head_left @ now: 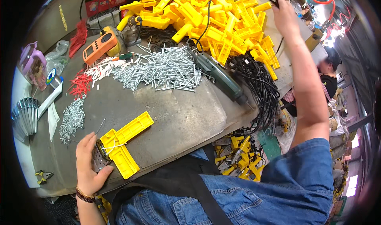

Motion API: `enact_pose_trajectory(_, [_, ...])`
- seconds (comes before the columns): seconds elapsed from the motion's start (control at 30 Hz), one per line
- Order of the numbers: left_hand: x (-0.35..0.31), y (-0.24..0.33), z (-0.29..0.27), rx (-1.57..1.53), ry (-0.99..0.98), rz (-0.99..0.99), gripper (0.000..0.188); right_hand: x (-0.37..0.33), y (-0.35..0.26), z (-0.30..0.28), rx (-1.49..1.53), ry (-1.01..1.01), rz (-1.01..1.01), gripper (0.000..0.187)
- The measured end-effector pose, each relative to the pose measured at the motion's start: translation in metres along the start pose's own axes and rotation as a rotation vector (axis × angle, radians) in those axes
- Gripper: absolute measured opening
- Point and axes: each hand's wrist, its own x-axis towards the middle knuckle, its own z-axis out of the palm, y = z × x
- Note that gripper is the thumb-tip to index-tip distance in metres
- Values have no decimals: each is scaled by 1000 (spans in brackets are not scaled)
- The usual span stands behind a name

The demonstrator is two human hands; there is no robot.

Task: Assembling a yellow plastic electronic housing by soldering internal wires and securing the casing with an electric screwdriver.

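At the near left of the bench, my left hand [89, 161] curves around the dark metal end of an opened yellow plastic housing [123, 147]. Its thumb stands apart from the fingers, beside the metal part. A white wire crosses the housing, which has two arms at an angle. My right arm stretches to the far right, where my right hand [285, 18] is closed on a black cord [274, 1]; its fingertips are partly hidden. Next to that hand lies a big heap of yellow plastic housings [190, 14].
Mid-bench are a pile of screws [162, 68], a green electric screwdriver [222, 78] and bundled black cables [258, 90]. Left lie an orange meter [100, 46], red sleeves [80, 84], small screws [72, 119] and pliers [43, 176]. Another person [329, 74] sits at right.
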Motion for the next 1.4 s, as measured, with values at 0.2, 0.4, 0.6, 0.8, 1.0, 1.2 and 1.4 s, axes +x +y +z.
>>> enact_pose_trajectory(0.2, [56, 55, -37, -260, -150, 154, 82, 107, -156, -161, 1528, -879, 795, 17])
enact_pose_trajectory(0.4, [86, 139, 22, -1353, -641, -281, 53, 63, -253, -147, 2170, -427, 847, 17])
enact_pose_trajectory(0.6, [43, 64, 14, -372, -434, 36, 18, -50, -208, -114, 1795, -491, 1130, 21])
enact_pose_trajectory(0.8, [48, 79, 16, 64, -295, 141, 12, -61, -303, -163, 914, -358, -33, 31])
enact_pose_trajectory(1.0, [66, 64, 3, -136, -318, 148, 28, -83, -352, -173, 1457, -864, -56, 23])
enact_pose_trajectory(1.2, [166, -83, 18, 311, 91, -260, 32, -104, -372, -160, 1853, -875, 276, 15])
enact_pose_trajectory(1.4, [200, -96, 32, 447, -33, -336, 30, -114, -367, -152, 2006, -855, 345, 13])
